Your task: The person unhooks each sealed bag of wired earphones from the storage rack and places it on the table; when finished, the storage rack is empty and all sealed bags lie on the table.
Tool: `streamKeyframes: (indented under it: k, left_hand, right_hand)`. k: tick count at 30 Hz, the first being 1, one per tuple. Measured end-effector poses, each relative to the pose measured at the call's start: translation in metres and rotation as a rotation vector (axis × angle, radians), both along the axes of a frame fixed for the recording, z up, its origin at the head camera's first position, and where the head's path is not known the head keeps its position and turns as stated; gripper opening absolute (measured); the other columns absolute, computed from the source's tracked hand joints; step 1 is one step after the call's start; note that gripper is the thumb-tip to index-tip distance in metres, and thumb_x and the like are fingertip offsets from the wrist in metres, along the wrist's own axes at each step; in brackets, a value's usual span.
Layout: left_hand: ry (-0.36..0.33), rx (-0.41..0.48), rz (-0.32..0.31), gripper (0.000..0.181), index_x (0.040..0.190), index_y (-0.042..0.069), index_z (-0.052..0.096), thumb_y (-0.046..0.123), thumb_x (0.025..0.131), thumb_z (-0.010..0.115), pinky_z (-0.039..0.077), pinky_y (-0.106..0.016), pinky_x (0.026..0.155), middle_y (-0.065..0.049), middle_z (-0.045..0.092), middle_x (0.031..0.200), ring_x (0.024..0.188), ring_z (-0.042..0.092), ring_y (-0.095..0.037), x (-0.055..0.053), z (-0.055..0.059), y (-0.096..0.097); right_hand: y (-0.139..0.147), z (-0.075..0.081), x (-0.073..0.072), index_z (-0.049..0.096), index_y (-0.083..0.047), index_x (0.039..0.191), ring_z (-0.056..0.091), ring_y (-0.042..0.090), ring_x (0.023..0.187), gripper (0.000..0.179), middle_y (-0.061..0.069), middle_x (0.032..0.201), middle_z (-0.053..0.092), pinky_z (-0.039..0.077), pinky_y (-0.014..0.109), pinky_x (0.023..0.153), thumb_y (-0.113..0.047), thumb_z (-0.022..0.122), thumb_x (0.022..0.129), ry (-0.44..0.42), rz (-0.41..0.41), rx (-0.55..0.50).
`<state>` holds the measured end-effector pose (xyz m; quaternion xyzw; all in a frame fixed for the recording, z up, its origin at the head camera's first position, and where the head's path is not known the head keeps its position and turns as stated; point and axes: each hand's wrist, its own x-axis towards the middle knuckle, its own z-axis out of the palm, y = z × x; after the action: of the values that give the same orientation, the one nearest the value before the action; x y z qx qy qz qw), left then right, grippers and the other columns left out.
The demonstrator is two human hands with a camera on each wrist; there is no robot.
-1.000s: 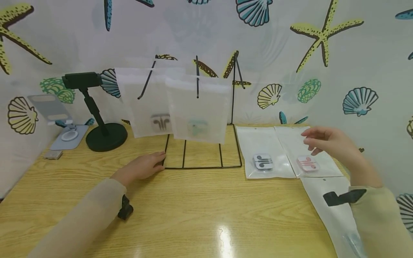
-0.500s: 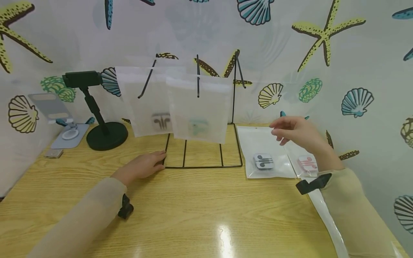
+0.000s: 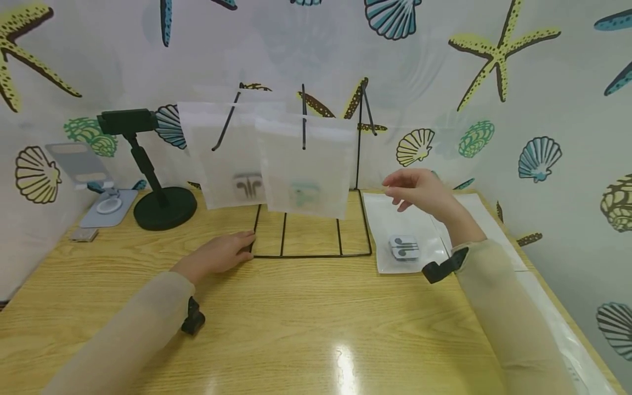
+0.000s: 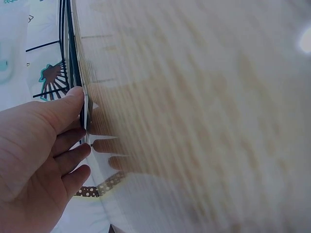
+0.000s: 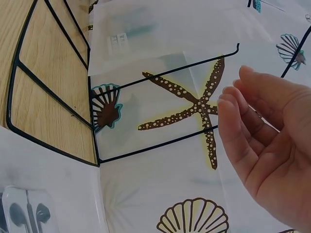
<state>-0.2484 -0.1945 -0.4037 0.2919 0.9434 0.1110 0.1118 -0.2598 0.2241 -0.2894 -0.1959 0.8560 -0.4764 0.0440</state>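
Observation:
A black wire rack (image 3: 312, 256) with three hooks stands on the wooden table. My left hand (image 3: 217, 255) lies at its front left corner, fingertips touching the base wire; in the left wrist view the thumb (image 4: 73, 97) rests along the wire. One translucent bag (image 3: 212, 189) with dark earphones hangs from the left hook. From the middle hook hangs another bag (image 3: 308, 170) with something teal inside. My right hand (image 3: 422, 192) hovers just right of the right hook, fingers loosely bent, nothing between them. Below it lies a white bag (image 3: 385, 219) holding an earphone case (image 3: 405, 248).
More flat white bags lie along the table's right edge, partly hidden by the right arm. At the back left stand a dark round-based stand (image 3: 165, 211) and a grey-blue folding stand (image 3: 109, 214), with a small grey piece (image 3: 84, 235) in front. A shell-patterned cloth (image 3: 429, 71) covers the wall.
My right hand has moved left, from over the pink earphone bag to above the neighbouring bag beside the rack. The left hand has stayed at the rack's corner.

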Motion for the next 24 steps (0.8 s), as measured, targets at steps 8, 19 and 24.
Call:
streamKeyframes:
  k: [8,19,24]
  left_hand:
    - [-0.002,0.006,0.006,0.054,0.138,-0.010,0.034,0.019,0.096,0.052,0.030,-0.051,0.101,-0.028,0.030,0.141,0.127,0.032,-0.041,0.002,0.002,0.001]
    - [0.025,-0.007,-0.012,0.053,0.136,-0.010,0.036,0.019,0.095,0.054,0.032,-0.050,0.100,-0.028,0.032,0.140,0.126,0.033,-0.040,-0.002,-0.002,0.001]
    - [0.022,-0.008,-0.010,0.053,0.136,-0.010,0.037,0.019,0.095,0.054,0.032,-0.050,0.100,-0.028,0.032,0.140,0.126,0.033,-0.040,-0.001,-0.002,0.000]
  right_hand:
    - [-0.020,-0.006,-0.016,0.060,0.001,0.112,0.059,0.024,0.078,0.030,0.013,0.094,0.061,0.055,0.036,0.069,-0.019,0.062,0.091,-0.064,-0.038,-0.030]
    - [-0.050,-0.008,-0.022,0.060,0.002,0.114,0.058,0.032,0.095,0.029,0.013,0.104,0.062,0.052,0.036,0.077,-0.014,0.063,0.089,-0.013,-0.033,-0.158]
    - [-0.060,-0.006,-0.024,0.057,0.002,0.118,0.058,0.024,0.095,0.034,0.013,0.110,0.059,0.052,0.031,0.078,-0.014,0.063,0.089,-0.008,-0.038,-0.221]
